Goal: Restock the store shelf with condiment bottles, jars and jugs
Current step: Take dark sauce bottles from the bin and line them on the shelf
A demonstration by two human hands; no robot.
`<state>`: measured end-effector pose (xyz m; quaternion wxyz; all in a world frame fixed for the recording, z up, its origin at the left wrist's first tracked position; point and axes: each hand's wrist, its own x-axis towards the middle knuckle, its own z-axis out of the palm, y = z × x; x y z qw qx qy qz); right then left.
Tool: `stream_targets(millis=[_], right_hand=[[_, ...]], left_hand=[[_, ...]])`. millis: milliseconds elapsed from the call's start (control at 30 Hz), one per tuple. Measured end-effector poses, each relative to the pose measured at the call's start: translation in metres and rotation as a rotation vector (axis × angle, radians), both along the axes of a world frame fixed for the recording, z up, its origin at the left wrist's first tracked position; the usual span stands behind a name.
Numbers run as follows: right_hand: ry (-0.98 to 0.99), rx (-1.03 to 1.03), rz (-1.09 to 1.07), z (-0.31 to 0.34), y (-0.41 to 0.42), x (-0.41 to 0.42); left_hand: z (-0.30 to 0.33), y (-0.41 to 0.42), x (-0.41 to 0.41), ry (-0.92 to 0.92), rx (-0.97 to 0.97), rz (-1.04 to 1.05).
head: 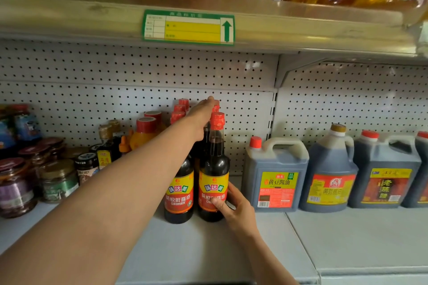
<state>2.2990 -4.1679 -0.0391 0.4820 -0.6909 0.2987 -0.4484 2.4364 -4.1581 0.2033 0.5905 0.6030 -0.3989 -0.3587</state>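
Two hands are at work on the soy sauce row. The right hand [234, 206] grips the label of the front bottle [214, 169], which stands upright on the shelf [347, 233] just beside its twin bottle [179, 192]. The left hand [203, 118] reaches deeper, over the caps, to a rear bottle [216, 107]; whether its fingers curl round that one is hidden. The front bottle's long axis is vertical, and the right hand is nearer, so any nudge backward likely falls to it.
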Motion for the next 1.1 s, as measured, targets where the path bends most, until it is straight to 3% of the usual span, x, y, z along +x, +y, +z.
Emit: stream_targets(millis=[433, 833, 1100], right_hand=[[-0.041, 0.067, 0.001, 0.0023, -0.0002, -0.0015], [-0.065, 0.073, 0.024, 0.0022, 0.0004, -0.0024], [-0.079, 0.076, 0.015, 0.0009, 0.0006, -0.0035]], left_hand=[[0.0025, -0.0041, -0.0001, -0.001, -0.016, -0.013], [0.0053, -0.0034, -0.0006, 0.11, 0.019, -0.02], [0.0065, -0.0076, -0.0025, 0.044, 0.061, -0.037]])
